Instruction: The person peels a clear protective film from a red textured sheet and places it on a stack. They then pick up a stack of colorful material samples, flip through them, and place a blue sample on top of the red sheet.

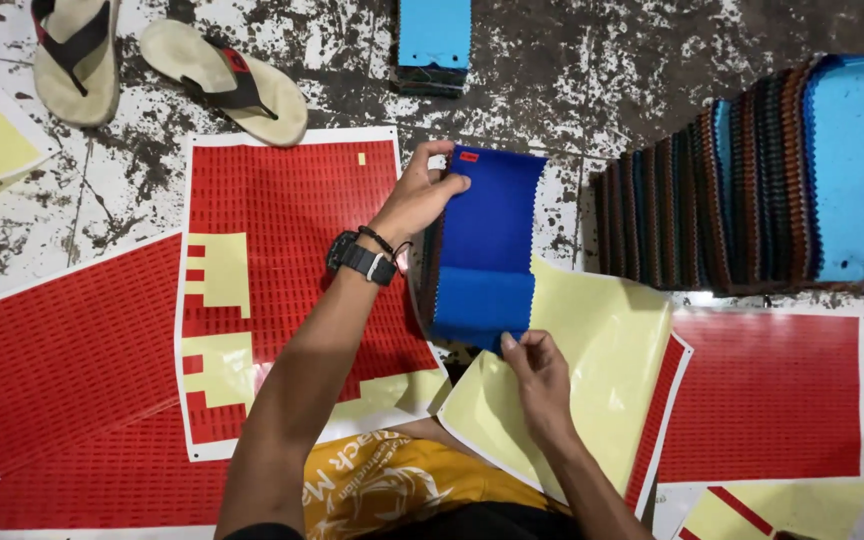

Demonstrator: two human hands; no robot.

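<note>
Blue fabric swatch stack (482,250) sits at frame centre, held up off the floor (592,60) between both hands, long axis running top-to-bottom in the frame. Left hand (420,195) pinches the top left corner of the stack, thumb over the front sheet just beside a small red sticker (469,156). Right hand (537,365) pinches the bottom edge from below, fingertips closed on the lower right corner. So one hand at each end of the long axis, both in contact. Under the right hand: a yellow backing sheet (602,340), resting on the lap. Red sticker sheets (292,210) lie flat at left and lower right. A fanned row of more swatches (752,180) sits upper right, well apart from both hands; sandals (222,80) upper left.
</note>
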